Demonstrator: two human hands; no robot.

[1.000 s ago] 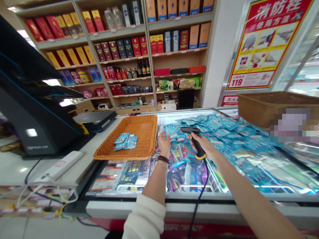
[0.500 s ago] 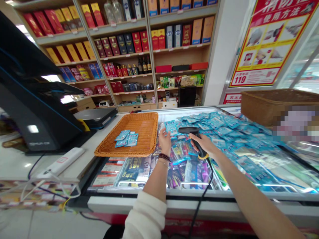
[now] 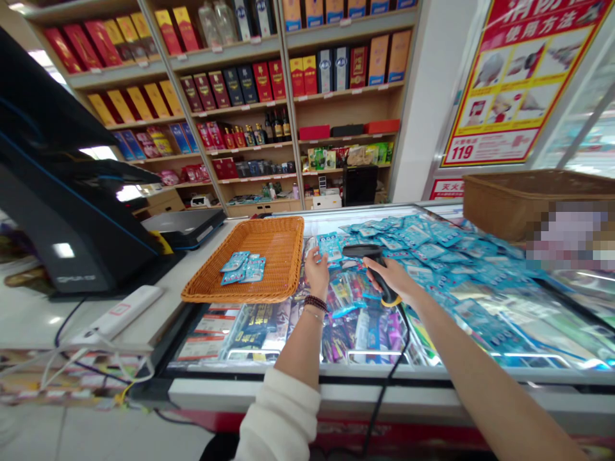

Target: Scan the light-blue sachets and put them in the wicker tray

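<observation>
My left hand (image 3: 318, 269), with a beaded bracelet at the wrist, is closed on a small blue packet (image 3: 329, 246) held upright just above the freezer's glass top. In my right hand (image 3: 391, 276) is a black barcode scanner (image 3: 365, 251) with a yellow-trimmed handle end. Its head points left at the packet, a short gap apart. To the left, an orange wicker basket (image 3: 283, 243) holds several similar blue packets (image 3: 244, 266). A large heap of blue packets (image 3: 427, 240) spreads over the glass to the right of the scanner.
A black checkout machine (image 3: 72, 211) and a flat scale (image 3: 187, 225) stand on the left counter beside a white power strip (image 3: 118, 314). The scanner's cable (image 3: 391, 378) hangs over the freezer's front edge (image 3: 432, 394). A brown basket (image 3: 509, 205) stands at the right; shelves of boxes rise behind.
Almost nothing differs. Both hands, the packet and the scanner keep their places, with only a slight shift of the whole view.
</observation>
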